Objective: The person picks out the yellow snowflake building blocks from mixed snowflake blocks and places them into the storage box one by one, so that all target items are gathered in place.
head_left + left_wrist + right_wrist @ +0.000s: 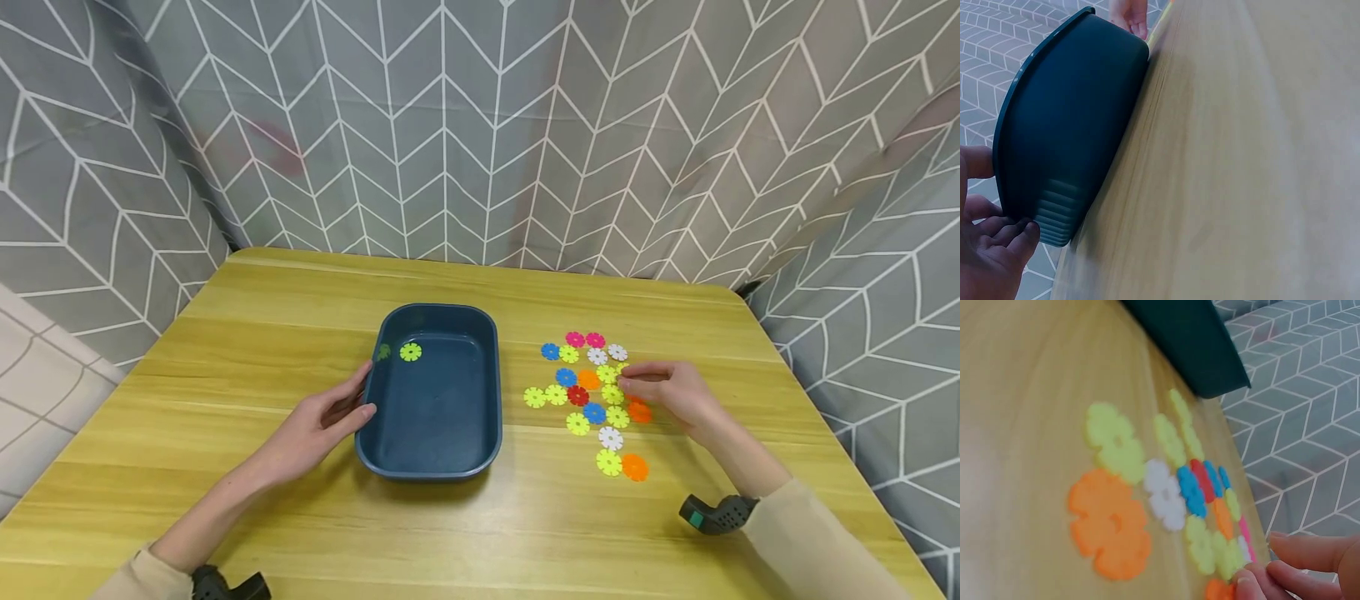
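Observation:
A dark blue rectangular tub (pixel 429 408) stands on the table. My left hand (pixel 322 421) grips its left side, thumb at the rim and fingers along the outer wall; the left wrist view shows fingertips (pixel 1025 234) at the ridged corner. Inside the tub lies one yellow flower-shaped disc (pixel 410 352), mirrored in the wall. To the right are several flat notched discs in yellow, orange, blue, white, pink and red. My right hand (pixel 671 396) reaches in from their right, fingertips at a yellow disc (pixel 622 367) that they partly hide. I cannot tell whether they pinch it.
A white disc (pixel 611 438), a yellow disc (pixel 609 462) and an orange disc (pixel 635 467) lie nearest the front of the spread. The wooden table (pixel 300 317) runs back to a grey patterned curtain (pixel 465 133), which also hangs at both sides.

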`<move>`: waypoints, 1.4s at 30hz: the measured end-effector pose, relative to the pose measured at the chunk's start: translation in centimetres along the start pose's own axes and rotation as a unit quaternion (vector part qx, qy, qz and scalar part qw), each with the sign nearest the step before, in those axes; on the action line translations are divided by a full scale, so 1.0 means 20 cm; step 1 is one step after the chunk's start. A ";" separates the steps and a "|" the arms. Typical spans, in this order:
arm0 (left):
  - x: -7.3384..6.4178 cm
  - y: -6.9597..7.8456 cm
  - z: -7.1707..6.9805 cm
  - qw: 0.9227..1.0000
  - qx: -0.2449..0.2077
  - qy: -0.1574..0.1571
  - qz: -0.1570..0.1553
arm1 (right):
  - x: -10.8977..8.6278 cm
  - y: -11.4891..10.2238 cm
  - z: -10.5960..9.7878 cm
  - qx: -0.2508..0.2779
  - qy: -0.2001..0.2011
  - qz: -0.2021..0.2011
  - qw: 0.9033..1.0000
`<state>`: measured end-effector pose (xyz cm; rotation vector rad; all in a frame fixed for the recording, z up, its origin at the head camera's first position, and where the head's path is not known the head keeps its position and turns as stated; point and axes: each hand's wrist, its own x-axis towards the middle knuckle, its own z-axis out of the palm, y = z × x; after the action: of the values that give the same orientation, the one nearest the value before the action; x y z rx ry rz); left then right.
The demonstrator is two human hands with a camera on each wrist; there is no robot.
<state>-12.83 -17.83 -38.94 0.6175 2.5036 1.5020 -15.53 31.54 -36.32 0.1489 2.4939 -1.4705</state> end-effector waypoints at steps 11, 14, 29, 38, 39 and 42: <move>0.00 0.00 0.00 1.000 0.009 0.002 0.002 | -0.02 0.06 0.06 -0.058 0.064 -0.032 0.996; 0.00 0.00 0.00 1.000 0.008 0.001 0.004 | -0.02 0.07 0.09 -0.080 0.093 -0.049 0.991; 0.00 0.00 0.00 1.000 0.013 0.002 -0.004 | -0.02 0.09 0.16 -0.117 0.149 -0.070 0.979; -0.01 0.01 0.00 1.000 0.013 0.003 -0.002 | -0.02 0.07 0.15 -0.120 0.140 -0.059 0.981; -0.01 0.01 0.00 1.000 0.012 0.003 -0.002 | -0.02 0.07 0.15 -0.120 0.139 -0.057 0.981; -0.01 0.01 0.00 1.000 0.010 0.002 -0.001 | -0.01 0.07 0.14 -0.113 0.133 -0.051 0.983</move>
<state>-12.60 -17.83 -38.85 0.6164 2.5239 1.4824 -14.52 29.72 -38.81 0.1892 2.9033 -1.2611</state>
